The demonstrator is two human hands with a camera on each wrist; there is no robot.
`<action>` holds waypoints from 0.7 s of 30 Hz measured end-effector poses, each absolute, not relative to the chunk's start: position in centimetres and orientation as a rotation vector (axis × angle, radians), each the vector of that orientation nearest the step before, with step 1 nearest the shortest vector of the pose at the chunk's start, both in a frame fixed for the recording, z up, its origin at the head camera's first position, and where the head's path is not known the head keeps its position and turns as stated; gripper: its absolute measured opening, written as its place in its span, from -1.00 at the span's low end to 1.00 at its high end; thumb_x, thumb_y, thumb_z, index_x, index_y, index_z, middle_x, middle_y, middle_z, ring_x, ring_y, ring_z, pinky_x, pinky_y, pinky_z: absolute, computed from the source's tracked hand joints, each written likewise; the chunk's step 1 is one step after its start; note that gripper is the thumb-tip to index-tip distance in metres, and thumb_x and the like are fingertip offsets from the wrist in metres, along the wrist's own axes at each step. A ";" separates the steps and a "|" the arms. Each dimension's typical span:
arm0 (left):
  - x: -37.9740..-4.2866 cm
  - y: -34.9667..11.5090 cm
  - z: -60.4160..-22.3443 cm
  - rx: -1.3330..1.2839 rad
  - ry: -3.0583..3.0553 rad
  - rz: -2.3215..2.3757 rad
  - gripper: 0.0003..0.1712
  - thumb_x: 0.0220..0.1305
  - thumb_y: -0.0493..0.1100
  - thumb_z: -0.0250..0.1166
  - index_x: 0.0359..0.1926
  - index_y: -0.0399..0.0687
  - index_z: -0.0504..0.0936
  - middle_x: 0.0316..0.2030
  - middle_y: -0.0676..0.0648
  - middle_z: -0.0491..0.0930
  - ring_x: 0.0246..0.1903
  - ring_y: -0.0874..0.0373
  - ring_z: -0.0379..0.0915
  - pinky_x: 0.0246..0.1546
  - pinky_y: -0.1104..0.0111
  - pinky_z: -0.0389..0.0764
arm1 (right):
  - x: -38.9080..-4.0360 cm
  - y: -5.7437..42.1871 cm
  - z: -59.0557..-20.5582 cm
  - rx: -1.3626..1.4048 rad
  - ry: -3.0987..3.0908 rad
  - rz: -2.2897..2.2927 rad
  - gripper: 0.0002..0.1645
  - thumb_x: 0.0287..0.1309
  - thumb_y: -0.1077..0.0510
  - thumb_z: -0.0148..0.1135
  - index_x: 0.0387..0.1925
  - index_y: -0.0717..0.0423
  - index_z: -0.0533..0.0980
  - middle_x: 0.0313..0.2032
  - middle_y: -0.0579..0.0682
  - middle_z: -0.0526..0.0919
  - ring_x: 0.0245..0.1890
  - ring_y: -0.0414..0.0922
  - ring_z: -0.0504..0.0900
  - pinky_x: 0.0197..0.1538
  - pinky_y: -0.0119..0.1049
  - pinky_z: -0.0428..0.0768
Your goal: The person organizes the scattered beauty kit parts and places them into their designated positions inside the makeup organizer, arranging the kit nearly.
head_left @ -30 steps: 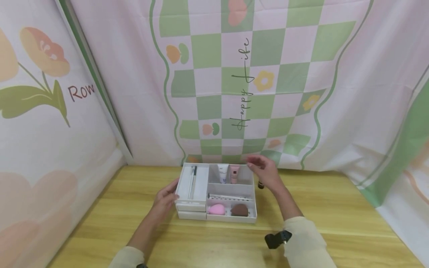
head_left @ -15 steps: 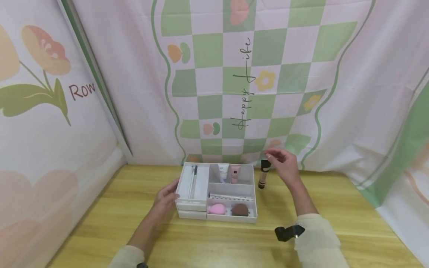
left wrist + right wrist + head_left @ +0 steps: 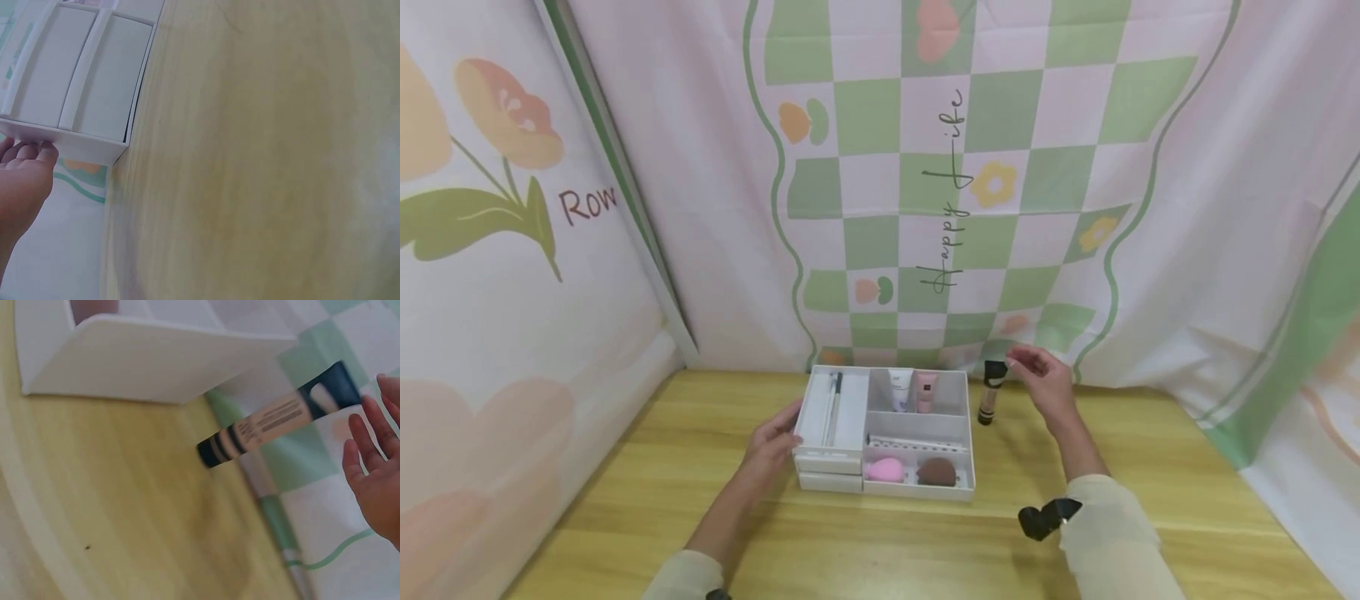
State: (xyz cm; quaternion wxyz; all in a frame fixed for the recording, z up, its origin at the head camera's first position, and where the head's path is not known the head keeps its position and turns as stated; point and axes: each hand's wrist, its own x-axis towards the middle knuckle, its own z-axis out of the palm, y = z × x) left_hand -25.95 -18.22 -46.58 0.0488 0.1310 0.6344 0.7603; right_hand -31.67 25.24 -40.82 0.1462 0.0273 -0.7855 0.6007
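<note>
A white makeup organizer (image 3: 917, 493) stands on the table, with drawers at its front left and open compartments on the right. My left hand (image 3: 772, 442) rests against the organizer's left side; in the left wrist view the fingertips (image 3: 47, 150) touch its side wall. A beige squeeze tube (image 3: 989, 398) with black ends stands upright on its cap, just right of the organizer. Beside the tube's flat top is my right hand (image 3: 1043, 379). In the right wrist view its fingers (image 3: 369, 434) are extended close to the tube's top end; whether they touch it I cannot tell.
Inside the organizer are a white tube (image 3: 899, 390), a pink tube (image 3: 926, 392), thin brushes (image 3: 832, 408), a dotted stick (image 3: 913, 443), a pink sponge (image 3: 887, 469) and a brown sponge (image 3: 937, 472). A printed curtain (image 3: 1000, 275) hangs right behind the wooden table (image 3: 880, 550).
My right hand has moved right, away from in front of the tube, so the tube shows in full. My left hand and the organizer have stayed in place.
</note>
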 end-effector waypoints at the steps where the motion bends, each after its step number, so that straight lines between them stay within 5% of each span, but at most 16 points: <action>1: -25.9 -18.2 -46.6 0.396 1.939 2.313 -0.16 0.22 -0.44 0.03 0.53 -0.43 0.02 0.60 -0.33 -0.09 0.61 -0.23 -0.20 0.30 0.64 0.37 | -31.8 25.4 -41.2 0.075 -2.277 1.745 -0.36 0.37 0.06 0.25 0.31 0.37 0.37 -0.22 -0.64 0.56 -0.10 -0.61 0.53 0.04 -0.79 0.52; 6: -25.9 -18.3 -46.5 0.392 1.951 2.306 -0.18 0.25 -0.44 0.03 0.54 -0.41 0.03 0.61 -0.32 -0.09 0.61 -0.22 -0.21 0.29 0.66 0.37 | -32.1 25.7 -42.5 0.065 -2.387 1.740 -0.27 0.37 -0.04 0.25 0.38 0.31 0.33 -0.14 -0.52 0.52 -0.09 -0.62 0.49 0.03 -0.79 0.49; 21: -25.9 -18.2 -46.6 0.409 1.956 2.307 -0.18 0.25 -0.46 0.00 0.53 -0.44 0.02 0.60 -0.33 -0.08 0.60 -0.23 -0.19 0.30 0.65 0.38 | -32.6 24.3 -44.4 0.111 -2.313 1.810 -0.48 0.31 0.18 0.29 0.17 0.45 0.45 -0.33 -0.38 0.56 -0.24 -0.44 0.57 -0.06 -0.64 0.61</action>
